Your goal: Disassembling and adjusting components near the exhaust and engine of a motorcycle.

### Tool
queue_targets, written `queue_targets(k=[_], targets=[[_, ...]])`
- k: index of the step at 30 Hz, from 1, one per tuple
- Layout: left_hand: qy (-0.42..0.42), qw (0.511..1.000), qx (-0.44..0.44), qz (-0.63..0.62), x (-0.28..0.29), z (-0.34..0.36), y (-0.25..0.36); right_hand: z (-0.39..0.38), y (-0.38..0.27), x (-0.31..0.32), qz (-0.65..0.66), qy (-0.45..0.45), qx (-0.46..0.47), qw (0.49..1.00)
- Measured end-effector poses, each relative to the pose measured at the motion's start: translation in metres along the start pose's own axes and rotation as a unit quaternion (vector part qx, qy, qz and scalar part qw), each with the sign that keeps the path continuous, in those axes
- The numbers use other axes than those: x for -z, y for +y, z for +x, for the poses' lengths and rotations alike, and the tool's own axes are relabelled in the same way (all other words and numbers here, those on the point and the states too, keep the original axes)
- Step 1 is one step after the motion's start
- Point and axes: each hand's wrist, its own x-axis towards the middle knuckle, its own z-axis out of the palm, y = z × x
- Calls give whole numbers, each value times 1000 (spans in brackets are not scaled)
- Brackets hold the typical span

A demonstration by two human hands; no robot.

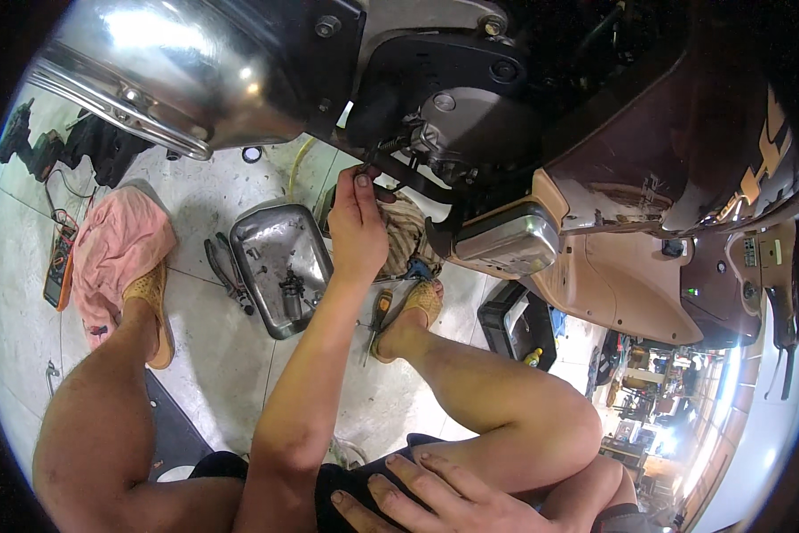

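- Grey metal engine casing [477,129] sits up and to the right of the left hand [357,222].
- Left hand reaches up near a small metal fitting [426,140] beside the casing, fingers curled — what they grip, if anything, cannot be told.
- Right hand [444,499] rests on dark shorts [328,480], fingers spread — well apart from the casing.
- Metal tray [284,233] lies lower left of the left hand.

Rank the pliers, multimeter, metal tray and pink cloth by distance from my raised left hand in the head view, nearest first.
From the left hand:
1. Metal tray: on the floor, just left of it.
2. Pliers: beside the tray's left edge.
3. Pink cloth: farther left, by the foot.
4. Multimeter: far left, beyond the cloth.
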Motion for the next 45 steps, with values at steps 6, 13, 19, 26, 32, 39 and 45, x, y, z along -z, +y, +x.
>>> queue_targets(k=[6, 13, 19, 26, 32, 39, 45], targets=[[23, 1000, -6, 11, -2, -3, 3, 1, -4, 11, -32, 5, -4, 999], [19, 1000, -5, 21, -1, -6, 6, 1, -9, 14, 52, -6, -31, 998], [26, 1000, -10, 12, -1, -5, 8, 4, -4, 1, 3, 9, -13, 1000], [46, 998, -26, 20, -2, -7, 13, 4, -4, -4, 29, 5, -34, 999], [39, 999, -18, 14, 1, -3, 10, 5, -6, -4, 32, 2, -37, 999], [33, 999, -13, 18, 2, -2, 5, 7, -7, -5, 36, 3, -42, 998], [22, 1000, 11, -3, 2, -3, 8, 7, -6, -6, 42, 4, -47, 998]])
